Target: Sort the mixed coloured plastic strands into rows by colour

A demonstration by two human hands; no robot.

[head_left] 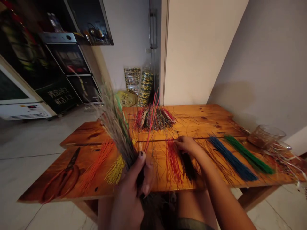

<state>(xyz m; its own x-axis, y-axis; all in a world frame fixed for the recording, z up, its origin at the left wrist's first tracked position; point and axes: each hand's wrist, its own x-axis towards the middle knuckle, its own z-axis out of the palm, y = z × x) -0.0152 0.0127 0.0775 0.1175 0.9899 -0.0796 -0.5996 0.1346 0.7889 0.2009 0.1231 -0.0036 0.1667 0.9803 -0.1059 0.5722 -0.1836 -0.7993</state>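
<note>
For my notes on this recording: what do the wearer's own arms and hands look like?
The left hand and right hand are ungloved, with no ring or watch visible. The left thumb has a small dark mark near its tip. The right forearm shows no sleeve.

The wooden table [206, 112] bears scissors [72, 162], coloured strands [233, 159], a glass cup [265, 135].

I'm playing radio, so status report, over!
Left hand: gripping grey bundle. Right hand: at black strands, grip unclear. Scissors: off left, apart from both hands.
</note>
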